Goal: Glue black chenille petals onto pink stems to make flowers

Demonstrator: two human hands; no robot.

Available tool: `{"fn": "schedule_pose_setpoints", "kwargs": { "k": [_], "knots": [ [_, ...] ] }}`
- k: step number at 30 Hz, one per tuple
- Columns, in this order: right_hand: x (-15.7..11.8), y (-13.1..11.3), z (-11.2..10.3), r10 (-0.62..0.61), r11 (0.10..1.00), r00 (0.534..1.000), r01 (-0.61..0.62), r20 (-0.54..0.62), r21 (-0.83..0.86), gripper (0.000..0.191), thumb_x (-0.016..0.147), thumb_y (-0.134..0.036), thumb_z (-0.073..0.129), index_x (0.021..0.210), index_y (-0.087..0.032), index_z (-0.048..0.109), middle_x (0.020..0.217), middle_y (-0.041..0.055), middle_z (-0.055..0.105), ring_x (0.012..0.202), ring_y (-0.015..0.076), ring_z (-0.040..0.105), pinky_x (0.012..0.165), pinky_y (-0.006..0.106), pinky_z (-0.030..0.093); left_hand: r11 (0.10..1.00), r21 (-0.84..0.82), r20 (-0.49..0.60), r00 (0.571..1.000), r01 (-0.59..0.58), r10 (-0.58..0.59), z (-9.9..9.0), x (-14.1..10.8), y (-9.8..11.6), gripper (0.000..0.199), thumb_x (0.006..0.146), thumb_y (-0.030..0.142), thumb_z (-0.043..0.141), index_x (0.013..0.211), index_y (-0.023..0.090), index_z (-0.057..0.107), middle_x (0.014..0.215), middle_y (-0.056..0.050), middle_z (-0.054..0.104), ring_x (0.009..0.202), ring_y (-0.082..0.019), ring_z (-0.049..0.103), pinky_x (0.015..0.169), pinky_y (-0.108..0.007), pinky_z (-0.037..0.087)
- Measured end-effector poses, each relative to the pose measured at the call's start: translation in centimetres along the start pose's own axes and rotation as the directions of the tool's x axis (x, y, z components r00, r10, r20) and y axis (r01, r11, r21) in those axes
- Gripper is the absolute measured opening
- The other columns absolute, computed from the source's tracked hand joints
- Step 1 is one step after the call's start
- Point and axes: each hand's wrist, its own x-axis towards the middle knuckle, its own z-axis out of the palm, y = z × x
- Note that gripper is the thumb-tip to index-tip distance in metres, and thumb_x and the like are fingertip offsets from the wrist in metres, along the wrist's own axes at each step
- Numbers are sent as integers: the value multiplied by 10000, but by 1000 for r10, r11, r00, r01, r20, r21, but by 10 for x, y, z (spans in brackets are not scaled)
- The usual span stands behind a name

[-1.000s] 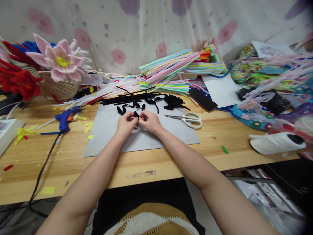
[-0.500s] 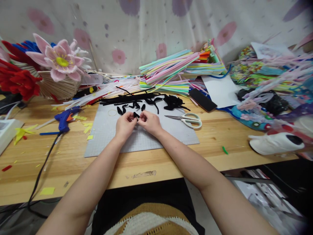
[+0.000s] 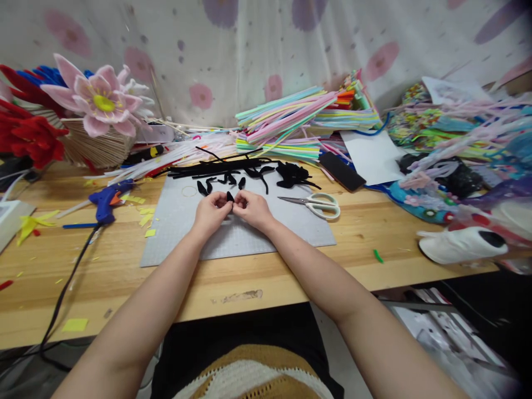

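Observation:
Over the middle of the grey mat (image 3: 174,233), my left hand (image 3: 213,211) and my right hand (image 3: 251,209) meet fingertip to fingertip. Both pinch a small black fuzzy piece (image 3: 230,197), whose pointed tip sticks up between them; its lower end is hidden. Behind my hands lie several small black leaf-like pieces (image 3: 201,188) and a bundle of black fuzzy stems (image 3: 216,167). A larger black fuzzy cluster (image 3: 292,174) rests farther right. Scissors with pale handles (image 3: 323,205) lie right of my right hand, their blades pointing left.
A blue glue gun (image 3: 106,202) with its cord lies on the left of the wooden table (image 3: 299,277). Pastel stems (image 3: 286,113) are heaped at the back. A dark phone-like slab (image 3: 342,172), white paper (image 3: 369,155) and a white spool (image 3: 463,245) are on the right.
The whole view has shifted slightly. Both hands remain together over the mat, and the black piece between them now points more upright.

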Motion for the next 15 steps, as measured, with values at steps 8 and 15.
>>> {"fn": "schedule_pose_setpoints", "kwargs": {
  "k": [8, 15],
  "knots": [
    [0, -3, 1, -1, 998, 999, -1, -42, -55, 71, 685, -261, 531, 709, -194, 537, 655, -29, 565, 603, 104, 478, 591, 227, 337, 981, 186, -68, 996, -48, 61, 1, -2, 4, 74, 654, 243, 540, 689, 181, 559, 601, 18, 556, 555, -108, 499, 538, -224, 372],
    [-1, -2, 1, -26, 999, 998, 23, -52, -43, 70, 690, -263, 530, 697, -193, 526, 642, -33, 546, 598, 101, 474, 592, 223, 342, 973, 231, -103, 994, -23, 48, 2, -5, 10, 82, 652, 235, 550, 705, 181, 582, 629, 12, 576, 592, -116, 517, 562, -236, 376]
  ]
}}
